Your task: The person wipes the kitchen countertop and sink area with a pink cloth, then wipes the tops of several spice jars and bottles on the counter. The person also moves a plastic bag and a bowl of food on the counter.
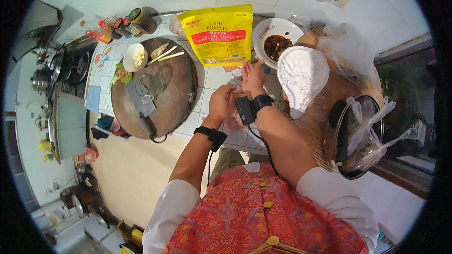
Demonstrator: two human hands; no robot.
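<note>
My left hand (221, 103) has curled fingers at the edge of a clear plastic bag (236, 114) on the tiled counter; whether it grips the bag I cannot tell. My right hand (254, 77) is turned palm up with its fingers apart, just below a yellow pouch (220, 38) that stands upright. Right of the pouch, a white bowl (260, 32) contains dark sauce with chopped pieces. A white scoop-shaped vessel heaped with white powder (303, 70) rests on a round woven surface (310, 127) beside my right forearm.
On the left, a round wooden chopping board (176, 102) carries a cleaver (141, 102), scallion stalks (166, 55) and a small bowl of peeled garlic (131, 64). Jars (143, 21) line the wall. Plastic bags (348, 49) and a lidded pan (356, 148) lie on the right.
</note>
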